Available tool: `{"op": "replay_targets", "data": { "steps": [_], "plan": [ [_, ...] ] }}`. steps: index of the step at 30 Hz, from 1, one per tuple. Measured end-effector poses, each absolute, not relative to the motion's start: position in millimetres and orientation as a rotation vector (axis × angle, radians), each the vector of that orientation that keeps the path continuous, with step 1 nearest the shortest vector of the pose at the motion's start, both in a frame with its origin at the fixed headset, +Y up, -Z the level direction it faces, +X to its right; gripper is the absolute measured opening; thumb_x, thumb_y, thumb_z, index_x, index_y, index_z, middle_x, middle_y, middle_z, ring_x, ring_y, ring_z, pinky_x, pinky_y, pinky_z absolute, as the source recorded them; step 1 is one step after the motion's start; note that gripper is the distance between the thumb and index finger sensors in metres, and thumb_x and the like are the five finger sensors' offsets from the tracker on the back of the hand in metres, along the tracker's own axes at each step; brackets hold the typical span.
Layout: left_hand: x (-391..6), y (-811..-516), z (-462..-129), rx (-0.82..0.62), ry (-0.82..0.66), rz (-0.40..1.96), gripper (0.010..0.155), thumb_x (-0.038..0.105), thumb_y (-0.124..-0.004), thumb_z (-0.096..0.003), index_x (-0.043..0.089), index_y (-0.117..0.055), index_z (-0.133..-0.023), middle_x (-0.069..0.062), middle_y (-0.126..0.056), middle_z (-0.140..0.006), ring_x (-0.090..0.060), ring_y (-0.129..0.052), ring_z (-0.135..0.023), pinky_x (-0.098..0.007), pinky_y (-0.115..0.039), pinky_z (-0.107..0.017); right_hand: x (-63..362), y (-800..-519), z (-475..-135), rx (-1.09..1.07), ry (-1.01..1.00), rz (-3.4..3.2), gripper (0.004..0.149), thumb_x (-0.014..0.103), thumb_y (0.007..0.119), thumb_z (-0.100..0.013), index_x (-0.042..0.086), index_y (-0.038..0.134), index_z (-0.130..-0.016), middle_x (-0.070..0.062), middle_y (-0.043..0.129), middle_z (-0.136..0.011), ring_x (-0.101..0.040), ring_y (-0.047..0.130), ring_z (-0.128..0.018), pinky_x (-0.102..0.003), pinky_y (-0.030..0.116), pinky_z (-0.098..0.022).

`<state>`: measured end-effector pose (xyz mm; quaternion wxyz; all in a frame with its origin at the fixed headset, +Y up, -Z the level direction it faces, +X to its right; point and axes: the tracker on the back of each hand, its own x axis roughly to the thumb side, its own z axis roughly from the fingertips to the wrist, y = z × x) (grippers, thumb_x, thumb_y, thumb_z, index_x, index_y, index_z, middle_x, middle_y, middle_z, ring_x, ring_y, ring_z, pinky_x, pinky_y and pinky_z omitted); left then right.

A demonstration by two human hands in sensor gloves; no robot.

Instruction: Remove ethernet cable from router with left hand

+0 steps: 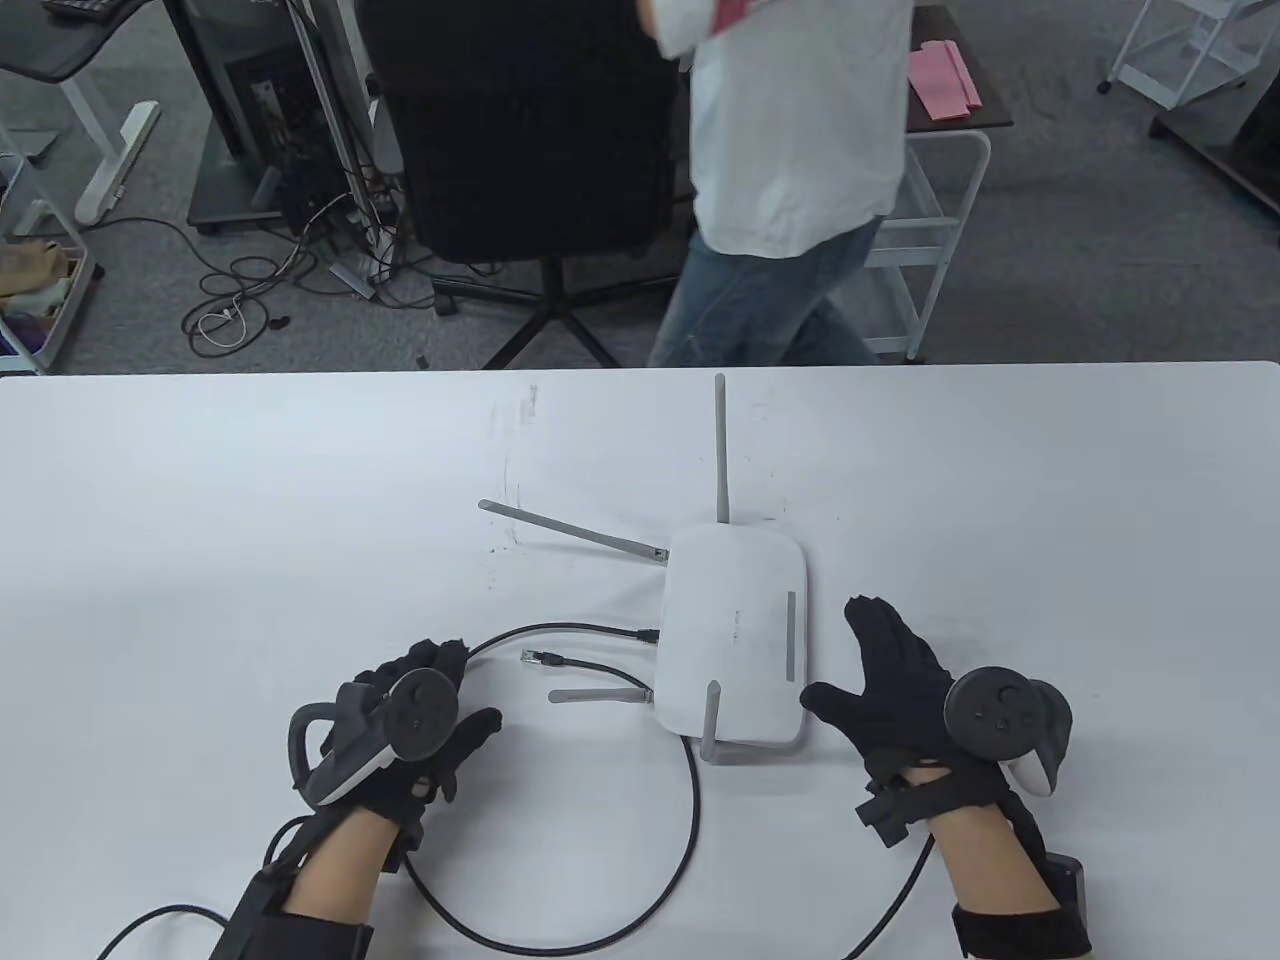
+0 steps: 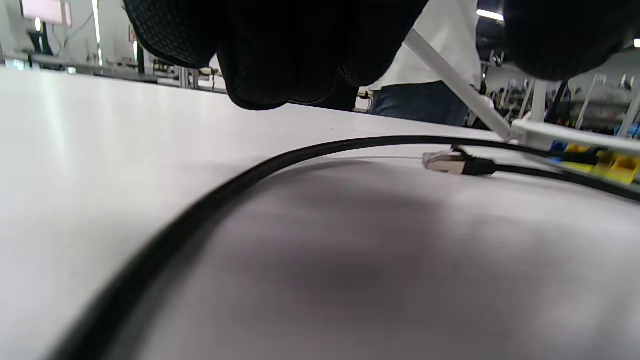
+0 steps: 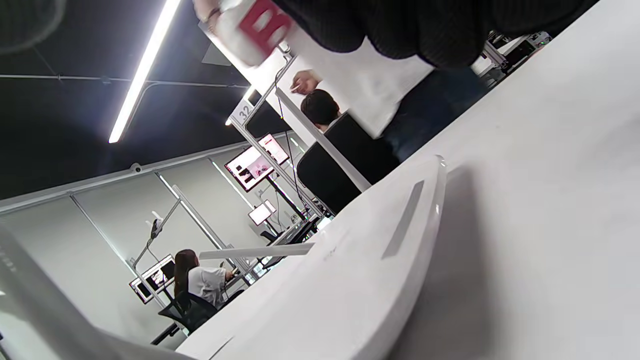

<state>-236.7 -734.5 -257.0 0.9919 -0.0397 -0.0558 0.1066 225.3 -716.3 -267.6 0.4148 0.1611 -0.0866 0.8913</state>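
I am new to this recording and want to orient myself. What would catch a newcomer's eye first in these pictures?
First, the white router at the table's middle, with grey antennas pointing several ways. Next, the black ethernet cable looping on its left: one end is plugged into the router's side, while the other connector lies free on the table. The left hand and right hand flank the router, holding nothing.

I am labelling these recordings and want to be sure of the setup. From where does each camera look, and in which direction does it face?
Table view: above, looking down at the table; left hand, right hand, router, ethernet cable.
Left wrist view: low over the table, facing the router; gloved fingers on top; loose plug.
Right wrist view: tilted, beside the router; glove on top.
All three share the router.
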Motion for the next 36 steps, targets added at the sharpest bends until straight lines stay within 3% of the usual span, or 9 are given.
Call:
{"op": "replay_targets", "data": {
  "steps": [5, 11, 15, 18, 23, 29, 36],
  "plan": [
    [-248, -726, -265, 0.014, -0.017, 0.508, 0.078, 0.065, -0.075, -0.0452, 0.019, -0.067, -0.107, -0.018, -0.076, -0.106, -0.041, -0.09, -0.089, -0.056, -0.071, -0.065, 216, -715, -274, 0.355, -0.095, 2.16, 0.126, 0.094, 0.055, -0.041, -0.013, 0.045, -0.108, -0.04, 0.05, -0.101, -0.063, 0.067, -0.084, -0.071, 0.065, -0.053],
    [-231, -699, -286, -0.012, 0.055, 0.552, 0.078, 0.067, -0.075, -0.0457, 0.02, -0.066, -0.108, -0.016, -0.077, -0.106, -0.04, -0.09, -0.09, -0.054, -0.071, -0.066, 199, -706, -290, 0.251, -0.033, 2.098, 0.126, 0.093, 0.054, -0.044, -0.015, 0.04, -0.108, -0.042, 0.047, -0.101, -0.066, 0.065, -0.083, -0.072, 0.064, -0.052],
    [-221, -702, -296, -0.047, 0.078, 0.631, 0.078, 0.067, -0.075, -0.0463, 0.021, -0.065, -0.109, -0.016, -0.073, -0.109, -0.041, -0.084, -0.095, -0.057, -0.065, -0.07, 190, -710, -300, 0.163, 0.026, 2.128, 0.125, 0.092, 0.053, -0.046, -0.015, 0.038, -0.108, -0.043, 0.047, -0.1, -0.067, 0.065, -0.082, -0.071, 0.066, -0.051],
    [-213, -720, -296, -0.014, 0.048, 0.604, 0.077, 0.065, -0.077, -0.0463, 0.02, -0.067, -0.108, -0.017, -0.074, -0.108, -0.043, -0.083, -0.095, -0.059, -0.063, -0.07, 185, -725, -303, 0.133, 0.129, 2.174, 0.124, 0.091, 0.055, -0.046, -0.015, 0.037, -0.108, -0.044, 0.049, -0.099, -0.068, 0.067, -0.08, -0.071, 0.067, -0.05],
    [-196, -729, -289, -0.013, -0.047, 0.311, 0.071, 0.059, -0.08, -0.0466, 0.026, -0.067, -0.108, -0.013, -0.07, -0.112, -0.041, -0.077, -0.101, -0.059, -0.057, -0.074, 184, -738, -304, 0.127, 0.245, 2.18, 0.122, 0.089, 0.056, -0.048, -0.016, 0.034, -0.107, -0.044, 0.05, -0.098, -0.068, 0.068, -0.078, -0.07, 0.067, -0.05],
    [-179, -748, -292, -0.187, -0.164, 0.328, 0.072, 0.049, -0.083, -0.0485, 0.03, -0.056, -0.112, -0.012, -0.055, -0.119, -0.044, -0.056, -0.11, -0.064, -0.038, -0.077, 193, -745, -302, 0.068, 0.302, 2.138, 0.121, 0.087, 0.057, -0.049, -0.016, 0.032, -0.107, -0.046, 0.047, -0.097, -0.066, 0.069, -0.078, -0.069, 0.068, -0.05],
    [-146, -759, -292, -0.334, -0.28, 0.303, 0.085, 0.056, -0.086, -0.0448, 0.03, -0.045, -0.115, -0.012, -0.046, -0.122, -0.044, -0.051, -0.113, -0.065, -0.035, -0.078, 193, -751, -301, 0.069, 0.316, 2.063, 0.12, 0.086, 0.057, -0.05, -0.016, 0.028, -0.106, -0.047, 0.043, -0.097, -0.066, 0.066, -0.078, -0.069, 0.067, -0.051]
  ]
}}
